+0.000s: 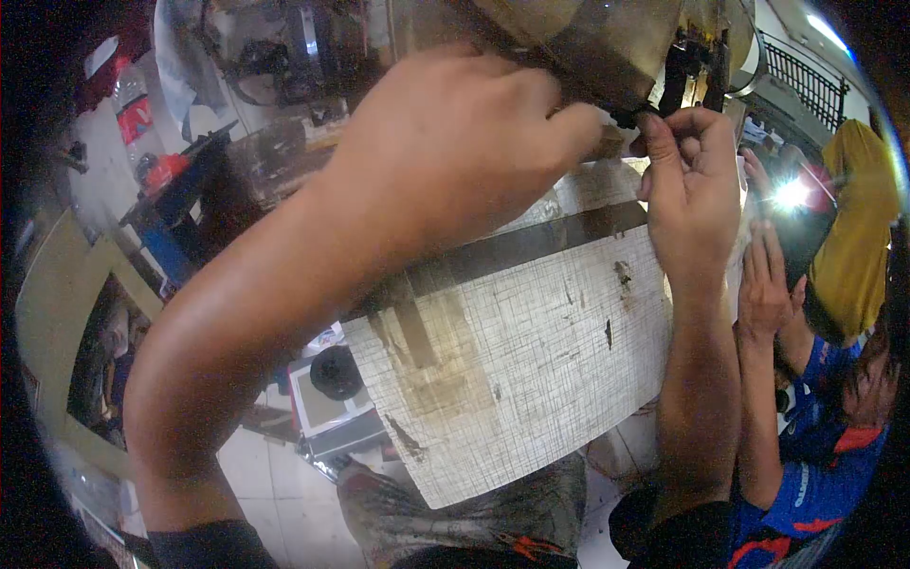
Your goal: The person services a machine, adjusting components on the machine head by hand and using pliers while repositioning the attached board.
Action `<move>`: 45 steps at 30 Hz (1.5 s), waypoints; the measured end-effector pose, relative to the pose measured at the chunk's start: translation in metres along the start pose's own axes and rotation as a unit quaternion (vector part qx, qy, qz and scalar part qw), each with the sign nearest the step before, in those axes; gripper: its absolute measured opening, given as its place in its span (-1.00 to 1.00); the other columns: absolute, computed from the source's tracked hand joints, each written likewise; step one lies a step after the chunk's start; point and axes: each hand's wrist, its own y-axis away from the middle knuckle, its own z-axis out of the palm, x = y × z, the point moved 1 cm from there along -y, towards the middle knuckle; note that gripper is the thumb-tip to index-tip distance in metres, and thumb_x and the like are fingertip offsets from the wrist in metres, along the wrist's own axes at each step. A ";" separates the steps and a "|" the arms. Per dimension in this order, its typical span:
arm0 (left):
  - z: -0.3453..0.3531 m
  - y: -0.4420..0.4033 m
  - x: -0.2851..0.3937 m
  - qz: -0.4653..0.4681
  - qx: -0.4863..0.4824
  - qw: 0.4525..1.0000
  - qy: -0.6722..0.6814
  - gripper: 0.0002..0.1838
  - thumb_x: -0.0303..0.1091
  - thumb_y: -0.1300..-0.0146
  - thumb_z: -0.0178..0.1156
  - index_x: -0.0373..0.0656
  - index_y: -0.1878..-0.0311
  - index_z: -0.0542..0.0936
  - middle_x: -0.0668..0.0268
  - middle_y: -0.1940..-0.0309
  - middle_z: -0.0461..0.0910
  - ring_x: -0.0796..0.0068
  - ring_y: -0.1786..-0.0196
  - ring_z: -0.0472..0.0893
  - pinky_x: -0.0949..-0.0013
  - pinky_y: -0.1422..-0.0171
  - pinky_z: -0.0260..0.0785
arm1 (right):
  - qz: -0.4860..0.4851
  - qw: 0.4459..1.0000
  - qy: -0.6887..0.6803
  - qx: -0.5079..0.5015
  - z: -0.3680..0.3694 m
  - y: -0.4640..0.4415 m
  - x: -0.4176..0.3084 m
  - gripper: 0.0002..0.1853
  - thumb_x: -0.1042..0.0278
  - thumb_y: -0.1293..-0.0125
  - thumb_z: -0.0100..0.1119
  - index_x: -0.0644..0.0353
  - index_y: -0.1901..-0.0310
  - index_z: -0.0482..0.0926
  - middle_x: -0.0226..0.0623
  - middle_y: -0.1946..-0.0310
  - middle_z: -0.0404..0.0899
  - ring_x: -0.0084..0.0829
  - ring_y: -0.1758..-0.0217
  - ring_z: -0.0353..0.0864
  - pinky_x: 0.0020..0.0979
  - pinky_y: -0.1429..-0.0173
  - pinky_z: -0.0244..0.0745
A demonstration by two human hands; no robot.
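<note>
My left hand (464, 133) reaches across at the top centre, its fingers curled inward near a dark, translucent brownish object (588, 47). What it holds, if anything, is hidden. My right hand (692, 171) is beside it, thumb and index finger pinched together at the lower edge of the brownish object, on something too small to make out. Below both hands lies a white board (540, 332) with a crosshatched pattern, brown stains and a dark strip across its upper part.
On the right, a co-worker's hands (768, 284) and blue sleeves are close to my right forearm, near a bright lamp (791, 194). A bottle with a red label (135, 119) stands at the upper left. A black round object (336, 372) lies left of the board.
</note>
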 end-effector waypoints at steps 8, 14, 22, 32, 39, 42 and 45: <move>-0.003 -0.004 0.005 0.011 0.001 0.999 -0.047 -0.77 -0.26 -0.08 0.16 0.05 0.15 0.57 0.35 0.50 0.50 0.27 0.41 0.60 0.22 0.29 0.45 | -0.033 0.999 0.011 -0.014 0.000 0.000 -0.003 -0.80 0.36 -0.44 0.16 0.26 0.10 0.38 -0.39 0.43 0.52 -0.69 0.47 0.44 -0.63 0.39 0.33; -0.003 -0.005 0.005 0.061 0.092 0.993 -0.052 -0.90 -0.30 0.03 0.19 0.00 0.41 0.49 0.42 0.59 0.42 0.41 0.49 0.58 0.31 0.38 0.44 | -0.023 1.000 -0.004 0.011 0.001 0.000 -0.003 -0.78 0.28 -0.37 0.24 0.24 0.18 0.45 -0.21 0.50 0.55 -0.37 0.48 0.56 -0.34 0.34 0.45; -0.007 -0.002 0.009 0.042 0.061 0.995 -0.072 -0.69 -0.29 -0.03 0.19 -0.01 0.10 0.60 0.39 0.47 0.47 0.40 0.44 0.52 0.30 0.37 0.36 | -0.023 1.000 -0.015 -0.003 0.000 0.000 -0.001 -0.77 0.27 -0.36 0.25 0.22 0.20 0.44 -0.20 0.48 0.53 -0.35 0.48 0.51 -0.32 0.34 0.43; -0.009 -0.002 0.011 0.056 0.052 0.990 -0.119 -0.67 -0.29 0.01 0.20 -0.02 0.11 0.62 0.43 0.34 0.56 0.46 0.40 0.54 0.36 0.32 0.38 | -0.002 1.000 -0.001 -0.010 -0.001 0.000 -0.004 -0.77 0.28 -0.36 0.25 0.22 0.19 0.44 -0.16 0.48 0.55 -0.24 0.46 0.58 -0.26 0.33 0.45; -0.013 -0.004 0.014 0.067 0.041 0.990 -0.121 -0.65 -0.29 0.02 0.21 -0.04 0.09 0.63 0.41 0.29 0.58 0.48 0.35 0.55 0.39 0.29 0.37 | -0.005 1.000 0.009 -0.007 -0.003 -0.002 -0.008 -0.78 0.31 -0.33 0.27 0.24 0.20 0.44 -0.08 0.50 0.60 -0.16 0.49 0.62 -0.22 0.39 0.46; -0.008 -0.007 0.013 0.077 0.074 0.985 -0.133 -0.71 -0.28 0.06 0.20 -0.03 0.19 0.59 0.46 0.40 0.45 0.54 0.39 0.50 0.42 0.32 0.32 | -0.025 1.000 -0.004 0.000 -0.002 -0.002 -0.005 -0.78 0.33 -0.32 0.28 0.24 0.21 0.44 -0.08 0.50 0.60 -0.17 0.49 0.62 -0.23 0.38 0.47; -0.011 -0.005 0.015 0.084 0.077 0.983 -0.144 -0.70 -0.28 0.07 0.21 -0.03 0.19 0.60 0.46 0.39 0.45 0.55 0.39 0.50 0.42 0.34 0.32 | -0.038 0.999 0.004 0.002 -0.002 -0.002 -0.006 -0.78 0.34 -0.32 0.28 0.25 0.21 0.44 -0.08 0.52 0.59 -0.14 0.50 0.63 -0.21 0.39 0.48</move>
